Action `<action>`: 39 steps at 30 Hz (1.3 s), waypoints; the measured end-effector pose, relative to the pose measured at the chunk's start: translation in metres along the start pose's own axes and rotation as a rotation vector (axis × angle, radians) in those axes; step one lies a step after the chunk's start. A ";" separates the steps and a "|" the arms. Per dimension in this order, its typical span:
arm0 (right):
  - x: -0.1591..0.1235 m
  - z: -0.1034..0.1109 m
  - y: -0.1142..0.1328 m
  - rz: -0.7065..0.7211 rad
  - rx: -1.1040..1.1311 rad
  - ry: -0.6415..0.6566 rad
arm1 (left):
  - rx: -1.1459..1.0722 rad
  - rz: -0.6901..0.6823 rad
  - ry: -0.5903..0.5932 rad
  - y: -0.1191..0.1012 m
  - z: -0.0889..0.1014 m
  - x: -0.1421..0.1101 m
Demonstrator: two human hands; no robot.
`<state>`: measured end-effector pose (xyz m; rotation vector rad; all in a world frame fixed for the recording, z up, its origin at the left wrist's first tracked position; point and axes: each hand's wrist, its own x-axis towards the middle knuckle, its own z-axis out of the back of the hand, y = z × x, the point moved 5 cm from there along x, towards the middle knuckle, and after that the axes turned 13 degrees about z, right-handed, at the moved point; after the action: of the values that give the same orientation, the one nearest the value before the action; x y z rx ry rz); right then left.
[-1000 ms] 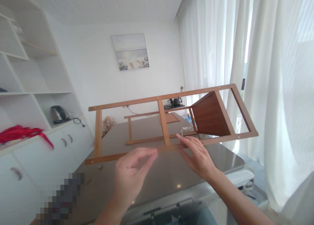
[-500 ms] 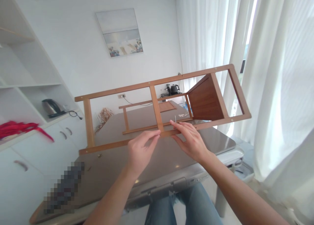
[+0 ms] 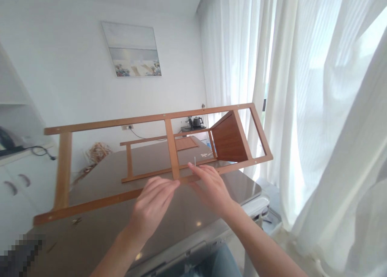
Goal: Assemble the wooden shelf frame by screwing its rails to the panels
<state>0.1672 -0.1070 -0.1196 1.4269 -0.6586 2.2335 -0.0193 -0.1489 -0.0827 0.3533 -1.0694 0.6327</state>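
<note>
- Head view: the left hand (image 3: 152, 208) was open, not clenched, its fingertips (image 3: 173, 184) at the near rail of the wooden frame (image 3: 105, 123).
- The right hand (image 3: 211, 190) was also open, its fingertips (image 3: 193, 168) just beside a thin metal pin (image 3: 195, 161) standing up from that rail.
- The frame stretched over the desk (image 3: 90, 244), its lower left corner near the desk's left edge and a brown panel (image 3: 229, 138) at its right end.
- Small metal fittings (image 3: 77, 220) lay on the desk just below the frame's left end.
</note>
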 end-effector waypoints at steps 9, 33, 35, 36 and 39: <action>0.001 0.003 -0.004 -0.023 0.005 0.041 | 0.060 0.050 -0.028 0.005 -0.002 0.000; 0.006 0.006 0.001 -0.020 0.077 -0.028 | -0.054 0.418 0.054 0.020 0.000 0.004; 0.006 0.006 0.001 -0.020 0.075 -0.027 | -0.049 0.388 0.037 0.020 0.001 0.002; 0.005 0.006 0.001 -0.019 0.073 -0.028 | -0.049 0.373 0.032 0.019 0.001 0.000; 0.005 0.006 0.001 -0.016 0.067 -0.032 | -0.051 0.323 0.014 0.018 0.001 -0.001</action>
<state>0.1688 -0.1111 -0.1129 1.4976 -0.5857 2.2440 -0.0319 -0.1358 -0.0839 0.1312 -1.1372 0.8915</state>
